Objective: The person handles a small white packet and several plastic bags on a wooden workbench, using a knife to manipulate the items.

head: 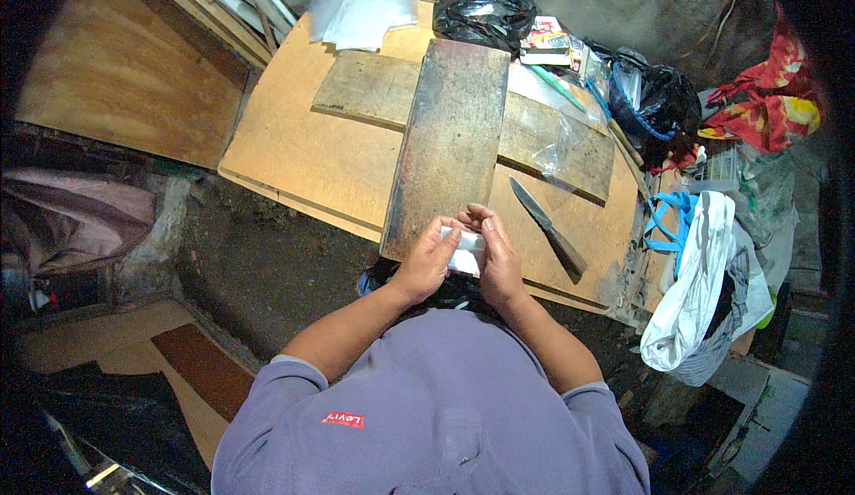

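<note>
Between my left hand [425, 260] and my right hand [497, 258] is a small white, shiny piece [465, 249], either plastic or paper. The fingers of both hands curl around its sides, and they hide part of it. My hands are just over the near end of a long worn wooden board [455, 141]. That board lies across another, wider-set wooden board [366, 87], its near end reaching the table's front edge. To the right of my right hand, a knife [548, 228] with a dark blade and wooden handle rests on the table, its tip pointing away from me.
On the plywood table [314, 161] are clear plastic sheets [367, 17], a black plastic bag [484, 14], a small printed box [549, 44] and a green stick [556, 86]. A white bag [695, 294] hangs over the right side. Red cloth [768, 114] lies beyond.
</note>
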Available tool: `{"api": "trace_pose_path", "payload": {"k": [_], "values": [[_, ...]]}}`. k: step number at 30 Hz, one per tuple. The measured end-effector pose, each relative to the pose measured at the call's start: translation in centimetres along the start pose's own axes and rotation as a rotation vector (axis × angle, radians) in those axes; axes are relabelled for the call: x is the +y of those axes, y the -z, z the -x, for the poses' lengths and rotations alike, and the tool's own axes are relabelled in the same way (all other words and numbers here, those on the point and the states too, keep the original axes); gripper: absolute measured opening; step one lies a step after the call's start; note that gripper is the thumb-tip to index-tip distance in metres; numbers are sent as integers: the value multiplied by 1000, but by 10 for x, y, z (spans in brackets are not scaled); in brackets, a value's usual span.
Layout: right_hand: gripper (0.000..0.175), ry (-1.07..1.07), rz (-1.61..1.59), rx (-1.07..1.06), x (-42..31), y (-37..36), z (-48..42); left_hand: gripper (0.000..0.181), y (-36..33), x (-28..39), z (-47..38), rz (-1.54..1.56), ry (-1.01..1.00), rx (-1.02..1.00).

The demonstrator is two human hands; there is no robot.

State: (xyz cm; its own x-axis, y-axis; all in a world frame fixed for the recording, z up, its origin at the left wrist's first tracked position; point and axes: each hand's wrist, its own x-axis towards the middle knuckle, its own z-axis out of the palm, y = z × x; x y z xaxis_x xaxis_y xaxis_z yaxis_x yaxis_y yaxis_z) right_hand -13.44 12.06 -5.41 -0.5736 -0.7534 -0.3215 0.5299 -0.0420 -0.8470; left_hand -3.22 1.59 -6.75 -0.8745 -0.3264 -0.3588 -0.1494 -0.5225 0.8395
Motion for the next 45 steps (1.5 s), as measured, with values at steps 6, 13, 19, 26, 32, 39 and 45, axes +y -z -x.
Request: {"api": "trace_pose_path", "payload": {"k": [6, 13, 19, 26, 32, 39, 45], "values": [[44, -36, 90, -44, -9, -3, 6, 13, 0, -3, -5, -179, -237, 87], [22, -28, 179, 35, -12, 10, 9, 13, 7, 21, 5, -134, -53, 12], [20, -32, 144, -8, -16, 14, 10, 7, 17, 28, 9, -104, -4, 9], [17, -28, 235, -14, -14, 22, 10, 11, 26, 26, 9, -12, -26, 9], [23, 143, 322, -30, -11, 23, 14, 16, 27, 22, 12, 64, -22, 34], [27, 343, 484, 5, -2, 25, 14, 24, 16, 36, 14, 312, 119, -18], [29, 224, 431, 36, -1, 21, 17, 19, 14, 19, 11, -1, 50, 20]]}}
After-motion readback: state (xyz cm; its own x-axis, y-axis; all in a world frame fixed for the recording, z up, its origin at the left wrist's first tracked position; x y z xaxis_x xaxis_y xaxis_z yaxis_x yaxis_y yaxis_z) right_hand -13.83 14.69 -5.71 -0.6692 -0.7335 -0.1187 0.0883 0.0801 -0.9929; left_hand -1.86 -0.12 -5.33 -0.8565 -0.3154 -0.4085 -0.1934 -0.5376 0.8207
